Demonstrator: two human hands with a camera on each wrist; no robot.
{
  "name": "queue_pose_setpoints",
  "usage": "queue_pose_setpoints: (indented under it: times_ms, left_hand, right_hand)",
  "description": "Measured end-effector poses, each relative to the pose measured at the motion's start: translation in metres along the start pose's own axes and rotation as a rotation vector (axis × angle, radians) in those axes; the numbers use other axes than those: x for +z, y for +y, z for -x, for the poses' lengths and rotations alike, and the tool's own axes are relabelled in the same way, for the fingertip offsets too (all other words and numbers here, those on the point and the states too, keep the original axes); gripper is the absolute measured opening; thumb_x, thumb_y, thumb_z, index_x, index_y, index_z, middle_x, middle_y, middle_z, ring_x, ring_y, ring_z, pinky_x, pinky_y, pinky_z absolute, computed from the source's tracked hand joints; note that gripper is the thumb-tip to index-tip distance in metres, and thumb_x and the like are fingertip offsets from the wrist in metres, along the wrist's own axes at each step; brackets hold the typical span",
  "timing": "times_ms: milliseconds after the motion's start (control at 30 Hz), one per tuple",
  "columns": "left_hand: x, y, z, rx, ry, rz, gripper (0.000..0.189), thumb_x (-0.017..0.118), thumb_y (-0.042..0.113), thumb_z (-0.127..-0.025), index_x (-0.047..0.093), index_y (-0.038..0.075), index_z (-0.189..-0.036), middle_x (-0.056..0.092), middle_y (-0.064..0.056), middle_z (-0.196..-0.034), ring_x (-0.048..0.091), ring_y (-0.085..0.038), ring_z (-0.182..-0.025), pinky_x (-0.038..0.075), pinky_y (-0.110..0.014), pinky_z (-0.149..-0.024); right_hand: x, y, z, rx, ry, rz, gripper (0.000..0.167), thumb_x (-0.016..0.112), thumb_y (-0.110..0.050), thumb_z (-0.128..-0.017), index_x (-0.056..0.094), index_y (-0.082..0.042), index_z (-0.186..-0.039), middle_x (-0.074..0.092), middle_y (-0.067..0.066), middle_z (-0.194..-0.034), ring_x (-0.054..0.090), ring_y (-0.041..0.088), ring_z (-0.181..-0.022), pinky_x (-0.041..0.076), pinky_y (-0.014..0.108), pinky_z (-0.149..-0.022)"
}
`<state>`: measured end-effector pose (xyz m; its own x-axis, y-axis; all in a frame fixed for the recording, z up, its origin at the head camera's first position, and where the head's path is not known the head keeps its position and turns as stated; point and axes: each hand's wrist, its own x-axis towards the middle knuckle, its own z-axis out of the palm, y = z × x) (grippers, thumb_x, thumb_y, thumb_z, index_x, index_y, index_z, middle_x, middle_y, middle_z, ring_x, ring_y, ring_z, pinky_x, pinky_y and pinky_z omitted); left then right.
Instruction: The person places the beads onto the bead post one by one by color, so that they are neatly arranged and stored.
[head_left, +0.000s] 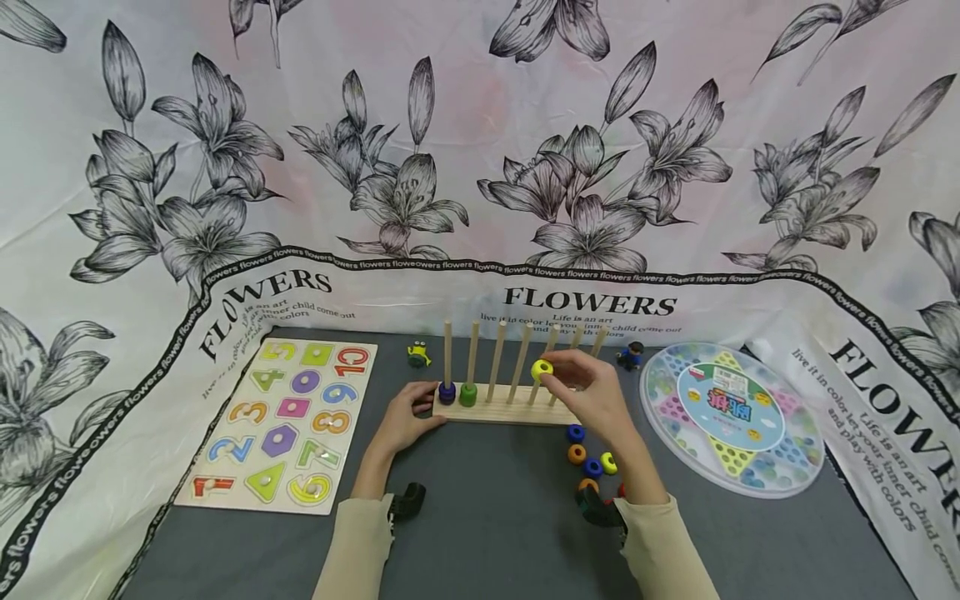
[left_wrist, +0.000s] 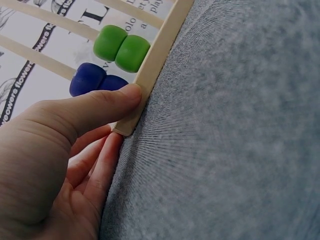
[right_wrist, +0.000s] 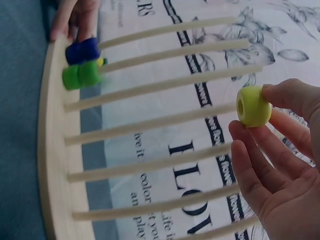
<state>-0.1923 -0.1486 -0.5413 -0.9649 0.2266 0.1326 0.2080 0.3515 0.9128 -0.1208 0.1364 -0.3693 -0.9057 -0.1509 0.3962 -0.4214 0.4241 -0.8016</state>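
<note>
A wooden base (head_left: 495,410) carries a row of several upright pegs. Two dark blue beads (head_left: 447,393) are stacked on the leftmost peg, and two green beads (head_left: 468,394) on the peg beside it. My left hand (head_left: 408,417) grips the base's left end, thumb along its front edge in the left wrist view. Between thumb and fingertips, my right hand (head_left: 592,387) pinches a yellow bead (right_wrist: 253,106), raised near the upper part of the pegs. The bead's hole faces the pegs in the right wrist view. The pegs right of the green beads carry nothing.
Loose blue, orange and yellow beads (head_left: 576,454) lie on the grey table below my right hand. At left lies a number-and-shape puzzle board (head_left: 352,450); at right, a round game box (head_left: 806,462). A small green toy (head_left: 418,354) and a small figure (head_left: 630,356) stand behind.
</note>
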Motion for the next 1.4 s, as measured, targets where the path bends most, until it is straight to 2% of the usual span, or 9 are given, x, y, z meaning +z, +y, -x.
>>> queue_pose_setpoints:
  times_ms: [333, 433, 567, 700, 900, 1133, 1233, 1300, 1400]
  left_hand:
    - [-0.001, 0.001, 0.001, -0.005, 0.001, 0.007, 0.062, 0.082, -0.002, -0.078, 0.058, -0.002, -0.135, 0.054, -0.017, -0.131, 0.059, -0.032, -0.113, 0.055, -0.035, -0.097]
    - [-0.001, 0.0, 0.001, 0.0, 0.003, 0.007, 0.061, 0.082, -0.002, -0.078, 0.058, -0.002, -0.134, 0.054, -0.017, -0.131, 0.059, -0.032, -0.112, 0.055, -0.035, -0.097]
    - [-0.001, -0.001, 0.002, 0.005, 0.006, 0.004, 0.061, 0.082, -0.001, -0.078, 0.059, -0.002, -0.134, 0.055, -0.017, -0.13, 0.06, -0.032, -0.112, 0.055, -0.034, -0.096]
    - [-0.001, -0.002, 0.002, -0.001, 0.006, 0.005, 0.061, 0.082, -0.001, -0.078, 0.059, -0.002, -0.134, 0.055, -0.016, -0.13, 0.06, -0.032, -0.112, 0.055, -0.034, -0.096]
    - [-0.001, -0.004, 0.002, 0.02, 0.004, 0.009, 0.061, 0.083, 0.0, -0.078, 0.059, -0.003, -0.134, 0.055, -0.019, -0.129, 0.06, -0.034, -0.112, 0.055, -0.036, -0.096]
    - [-0.001, -0.005, 0.004, 0.132, 0.01, 0.006, 0.059, 0.083, 0.006, -0.079, 0.059, -0.003, -0.133, 0.055, -0.019, -0.126, 0.061, -0.03, -0.107, 0.057, -0.03, -0.092]
    - [-0.001, -0.004, 0.003, 0.097, 0.005, 0.007, 0.059, 0.083, 0.003, -0.079, 0.059, -0.003, -0.133, 0.055, -0.019, -0.127, 0.061, -0.031, -0.109, 0.056, -0.032, -0.093]
    - [-0.001, -0.003, 0.001, 0.053, 0.003, 0.016, 0.061, 0.082, 0.0, -0.078, 0.059, -0.003, -0.134, 0.055, -0.018, -0.129, 0.06, -0.034, -0.111, 0.055, -0.036, -0.096]
    - [0.0, -0.001, -0.001, 0.014, 0.007, 0.014, 0.062, 0.082, -0.002, -0.077, 0.059, -0.002, -0.134, 0.055, -0.018, -0.13, 0.06, -0.033, -0.112, 0.055, -0.036, -0.097]
  right_hand:
    - [0.011, -0.02, -0.018, -0.051, 0.01, -0.051, 0.026, 0.07, 0.006, -0.087, 0.066, 0.011, -0.113, 0.07, 0.023, -0.105, 0.068, 0.037, -0.091, 0.061, 0.033, -0.079]
    - [0.016, -0.012, -0.024, -0.062, 0.017, -0.062, 0.027, 0.07, 0.006, -0.087, 0.066, 0.01, -0.114, 0.069, 0.023, -0.108, 0.068, 0.037, -0.093, 0.061, 0.036, -0.08]
    - [0.023, 0.002, -0.033, -0.059, 0.038, -0.078, 0.027, 0.072, 0.001, -0.088, 0.068, 0.004, -0.115, 0.069, 0.018, -0.11, 0.069, 0.032, -0.093, 0.061, 0.033, -0.08]
    - [0.027, -0.003, -0.039, -0.073, 0.064, -0.071, 0.026, 0.073, -0.004, -0.089, 0.07, 0.0, -0.114, 0.069, 0.014, -0.109, 0.069, 0.027, -0.093, 0.061, 0.034, -0.081]
    - [0.035, -0.011, -0.047, -0.16, 0.155, 0.021, 0.025, 0.071, -0.002, -0.089, 0.069, 0.002, -0.113, 0.069, 0.016, -0.107, 0.07, 0.03, -0.09, 0.062, 0.043, -0.079]
    - [0.043, -0.019, -0.053, -0.16, 0.216, 0.151, 0.022, 0.071, -0.002, -0.088, 0.072, 0.002, -0.11, 0.07, 0.017, -0.102, 0.071, 0.031, -0.086, 0.062, 0.045, -0.074]
    - [0.046, -0.023, -0.055, -0.174, 0.24, 0.229, 0.021, 0.071, -0.002, -0.087, 0.072, 0.003, -0.108, 0.071, 0.018, -0.101, 0.071, 0.033, -0.085, 0.062, 0.042, -0.074]
    - [0.05, -0.026, -0.056, -0.176, 0.248, 0.269, 0.021, 0.071, -0.001, -0.087, 0.072, 0.004, -0.107, 0.071, 0.019, -0.101, 0.07, 0.033, -0.085, 0.063, 0.042, -0.074]
    - [0.054, -0.03, -0.058, -0.171, 0.257, 0.3, 0.02, 0.07, 0.0, -0.087, 0.071, 0.006, -0.107, 0.07, 0.021, -0.102, 0.07, 0.032, -0.085, 0.062, 0.042, -0.074]
